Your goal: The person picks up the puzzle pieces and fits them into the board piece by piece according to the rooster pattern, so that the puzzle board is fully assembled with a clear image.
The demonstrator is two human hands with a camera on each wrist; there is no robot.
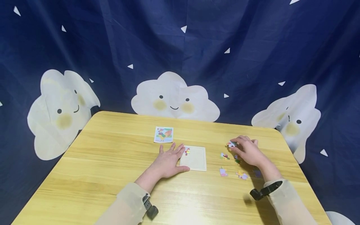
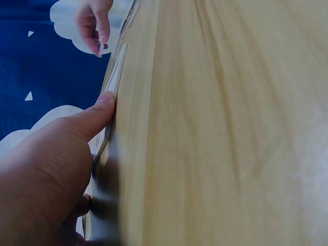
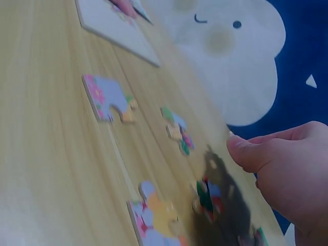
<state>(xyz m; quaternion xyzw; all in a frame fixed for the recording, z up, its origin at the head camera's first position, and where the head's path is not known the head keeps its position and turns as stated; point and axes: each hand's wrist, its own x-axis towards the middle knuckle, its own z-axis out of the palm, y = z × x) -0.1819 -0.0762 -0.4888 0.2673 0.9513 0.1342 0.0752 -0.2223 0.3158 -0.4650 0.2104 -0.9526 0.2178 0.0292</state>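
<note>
A square puzzle tray (image 1: pixel 197 159) with a pale, bare bed lies mid-table. One printed puzzle piece (image 1: pixel 187 151) sits at its upper left corner. My left hand (image 1: pixel 168 161) rests spread over the tray's left side, fingers straight, its thumb along the near edge; the left wrist view shows that thumb on the tray's rim. At the right, my right hand (image 1: pixel 248 151) pinches a colourful puzzle piece (image 1: pixel 232 144) between thumb and fingers, above the table. Below it lie several loose pieces, among them a lilac one with pink flowers (image 3: pixel 105 95) and a yellow-and-lilac one (image 3: pixel 156 218).
Beyond the tray, to the left, lies a picture card (image 1: pixel 163 135) showing a colourful bird. The wooden table (image 1: pixel 92 162) has rounded far corners. Behind it hangs a dark blue curtain (image 1: pixel 157 40) with smiling clouds.
</note>
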